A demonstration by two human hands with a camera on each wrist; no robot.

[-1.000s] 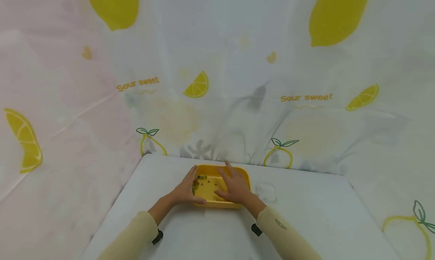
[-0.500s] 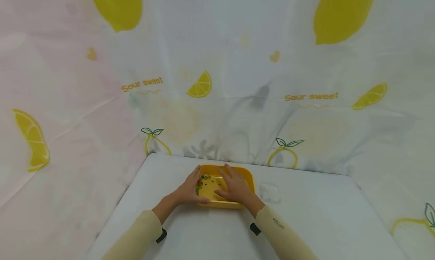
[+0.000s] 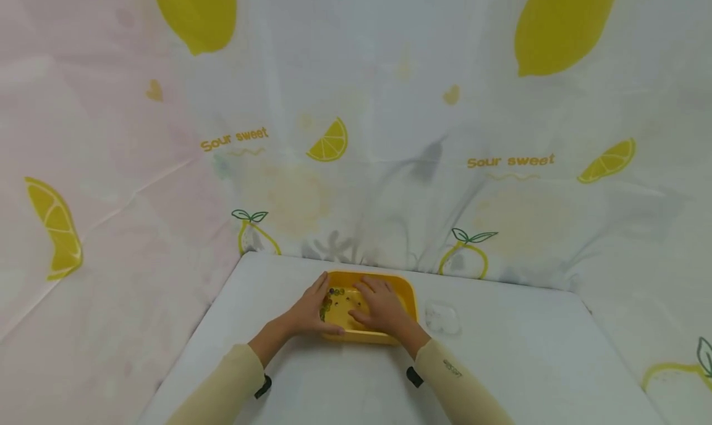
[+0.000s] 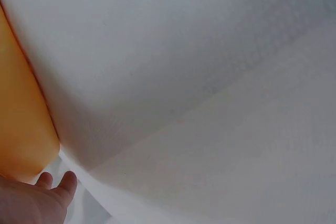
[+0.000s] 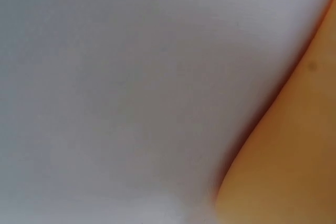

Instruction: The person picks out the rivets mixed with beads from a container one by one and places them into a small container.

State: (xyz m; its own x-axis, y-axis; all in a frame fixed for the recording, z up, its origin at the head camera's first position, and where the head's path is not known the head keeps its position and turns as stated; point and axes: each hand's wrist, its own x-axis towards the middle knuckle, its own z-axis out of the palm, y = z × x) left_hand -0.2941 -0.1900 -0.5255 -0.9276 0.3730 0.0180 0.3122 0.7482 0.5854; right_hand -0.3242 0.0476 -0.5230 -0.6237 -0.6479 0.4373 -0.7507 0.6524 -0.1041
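Note:
A yellow plastic tray [image 3: 356, 336] stands on the white table, and small round glass-like balls [image 3: 327, 304], green and dark, gather at its left end. My left hand [image 3: 306, 312] wraps the tray's left end, its thumb along the near rim and its fingers up the left side. In the left wrist view two of its fingertips [image 4: 67, 182] stick out past the tray's orange-yellow wall. Over the right part of the tray my right hand [image 3: 384, 307] reaches in with spread fingers; what lies under its palm is hidden. Several small dark spots dot the tray floor.
To the right of the tray lies a clear plastic piece [image 3: 442, 318]. A lemon-printed cloth backdrop [image 3: 389, 184] rises behind the white table [image 3: 500, 351] and along its left side.
The right hand's fingers have drawn slightly back from the far rim, lower into the tray. The left hand keeps its place on the tray; the whole view has shifted a little.

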